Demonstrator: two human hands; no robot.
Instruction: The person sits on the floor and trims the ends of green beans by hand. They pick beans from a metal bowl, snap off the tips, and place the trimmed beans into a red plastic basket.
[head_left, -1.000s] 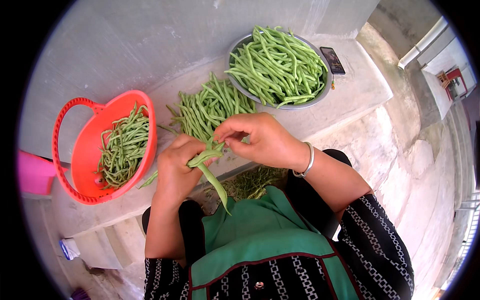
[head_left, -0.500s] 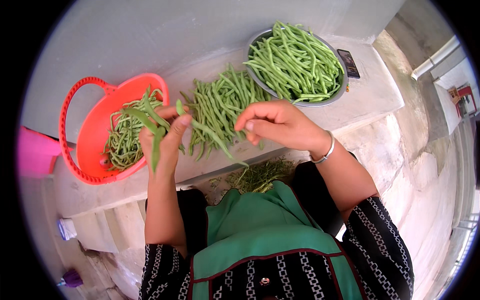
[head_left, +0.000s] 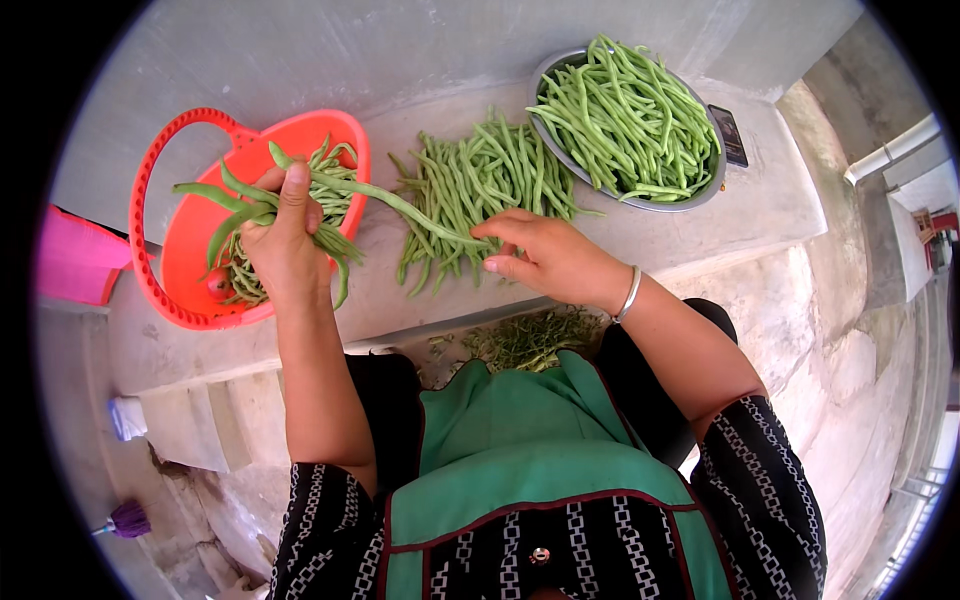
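Several green beans [head_left: 240,207] stick out of my left hand [head_left: 285,235], which is closed around them over the basket's near side. One long green bean [head_left: 400,205] stretches from under the left thumb across to my right hand [head_left: 550,258]. Its far end meets the curled right fingertips, which close on it; the exact contact is partly hidden. Beneath and beyond that bean, a row of loose green beans [head_left: 490,180] lies on the concrete ledge. A red plastic basket [head_left: 355,135] with a looped handle holds more beans and a small round reddish thing [head_left: 218,284].
A metal bowl [head_left: 722,180] heaped with green beans stands at the back right, beside a dark phone [head_left: 728,136]. The pale ledge [head_left: 720,235] ends near my knees. Bean trimmings [head_left: 530,338] lie below it. A pink container [head_left: 80,255] is at the far left.
My left hand has risen, with the held beans now pointing left. The long bean has swung up to reach across, and my right fingers have come to its end. The view has shifted slightly.
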